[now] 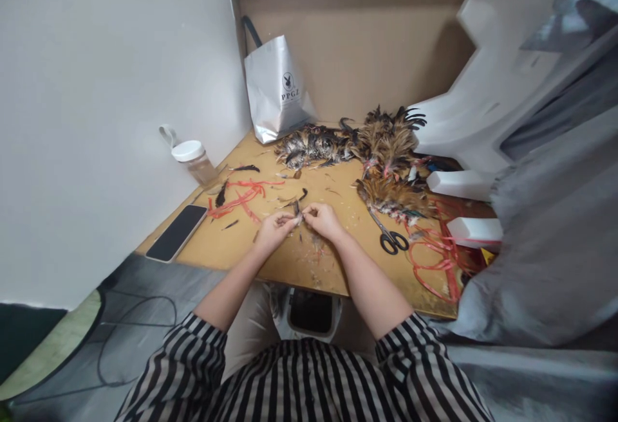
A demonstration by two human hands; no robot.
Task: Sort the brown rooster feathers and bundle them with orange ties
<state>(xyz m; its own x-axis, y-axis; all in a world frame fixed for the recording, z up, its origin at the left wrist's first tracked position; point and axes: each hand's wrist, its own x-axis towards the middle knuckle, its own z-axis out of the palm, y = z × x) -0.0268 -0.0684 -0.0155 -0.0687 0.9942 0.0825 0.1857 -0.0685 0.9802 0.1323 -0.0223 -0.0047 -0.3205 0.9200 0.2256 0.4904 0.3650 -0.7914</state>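
Over the middle of the wooden table, my left hand (277, 229) pinches a small dark feather (297, 207) that stands up from the fingertips. My right hand (322, 220) is closed in a pinch right beside it, at the pale base of the same feather. Its exact hold is too small to make out. A curled black feather (303, 195) shows just beyond my fingers. Loose fluff and feather scraps (316, 251) lie on the tabletop below and between my wrists.
Black-handled scissors (393, 242) lie right of my right arm, near brown feather bundles (386, 139) and red ribbon strips (437, 248). Left are a phone (177, 233), a lidded jar (196, 161) and more red strips (241, 198). A silver bag (275, 91) stands behind; a bin (313, 312) sits below.
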